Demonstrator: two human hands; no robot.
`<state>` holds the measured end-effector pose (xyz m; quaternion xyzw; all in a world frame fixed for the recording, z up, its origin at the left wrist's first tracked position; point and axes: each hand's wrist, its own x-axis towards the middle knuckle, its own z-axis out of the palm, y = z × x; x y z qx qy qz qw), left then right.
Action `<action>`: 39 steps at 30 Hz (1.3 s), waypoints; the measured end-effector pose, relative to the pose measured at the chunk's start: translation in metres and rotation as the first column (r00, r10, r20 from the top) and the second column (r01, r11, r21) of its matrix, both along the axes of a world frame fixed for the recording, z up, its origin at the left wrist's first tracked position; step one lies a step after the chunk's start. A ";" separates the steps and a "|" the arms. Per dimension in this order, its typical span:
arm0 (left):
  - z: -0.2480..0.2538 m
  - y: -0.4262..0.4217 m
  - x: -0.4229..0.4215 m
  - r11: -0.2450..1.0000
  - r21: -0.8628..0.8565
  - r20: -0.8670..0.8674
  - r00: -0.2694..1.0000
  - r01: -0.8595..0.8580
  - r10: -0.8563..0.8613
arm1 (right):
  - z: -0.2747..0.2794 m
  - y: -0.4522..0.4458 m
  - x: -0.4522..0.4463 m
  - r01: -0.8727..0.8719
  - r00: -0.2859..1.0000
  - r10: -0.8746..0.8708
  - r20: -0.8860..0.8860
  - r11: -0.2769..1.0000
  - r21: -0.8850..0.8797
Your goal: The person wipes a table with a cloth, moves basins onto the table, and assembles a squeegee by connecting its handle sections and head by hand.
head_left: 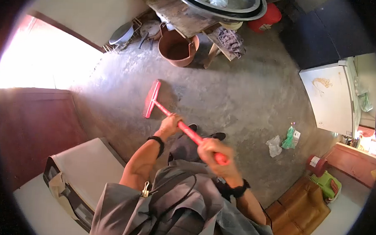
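Note:
A red long-handled floor tool (190,134) slants across the view, its wide flat head lying on the grey concrete floor (238,94) at the left of centre. My left hand (170,124) is wrapped round the lower part of the handle, above the head. Near the handle's top end, my right hand (215,155) grips it, slightly blurred. Both wrists carry dark bands. My dark shoes show just beyond the handle.
A brown bucket (176,48) stands beside a wooden bench (179,13) holding metal basins (224,13). Plastic bags (288,139) lie on the floor at right, near a white fridge (327,97). A brown sofa (298,208) is lower right; a bright doorway (41,58) is left.

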<state>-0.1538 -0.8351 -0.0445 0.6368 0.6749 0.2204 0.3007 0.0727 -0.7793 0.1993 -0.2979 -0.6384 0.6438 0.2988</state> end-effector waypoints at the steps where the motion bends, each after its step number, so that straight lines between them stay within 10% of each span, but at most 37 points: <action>1: 0.002 0.011 0.019 0.992 -0.124 0.025 1.000 0.010 -0.007 | 0.007 -0.001 0.009 0.133 0.987 -0.131 0.096 0.991 -0.010; 12: 0.096 0.121 0.157 0.909 0.083 0.428 0.809 0.409 -0.403 | 0.116 0.038 0.040 0.260 0.897 -0.388 0.211 0.849 0.459; 15: 0.125 0.116 0.158 0.887 0.148 0.277 0.842 0.438 -0.463 | 0.134 0.035 0.065 0.356 0.932 -0.355 -0.072 0.860 0.366; 24: 0.036 0.034 0.119 0.949 -0.203 -0.059 0.965 0.240 -0.256 | 0.002 -0.023 0.137 0.281 0.960 -0.272 0.070 0.916 -0.286; 29: -0.010 0.007 0.201 0.968 -0.123 -0.006 0.975 0.220 -0.222 | -0.018 -0.048 0.208 0.422 0.901 -0.431 0.047 0.845 -0.328; 34: 0.037 0.064 0.363 0.931 -0.269 0.116 0.968 0.245 -0.221 | 0.043 -0.008 0.312 0.633 0.752 -0.611 0.247 0.774 -0.010; 39: 0.061 0.111 0.471 0.908 0.135 0.391 0.821 0.397 -0.417 | 0.096 0.010 0.338 0.725 0.589 -0.784 0.194 0.619 0.301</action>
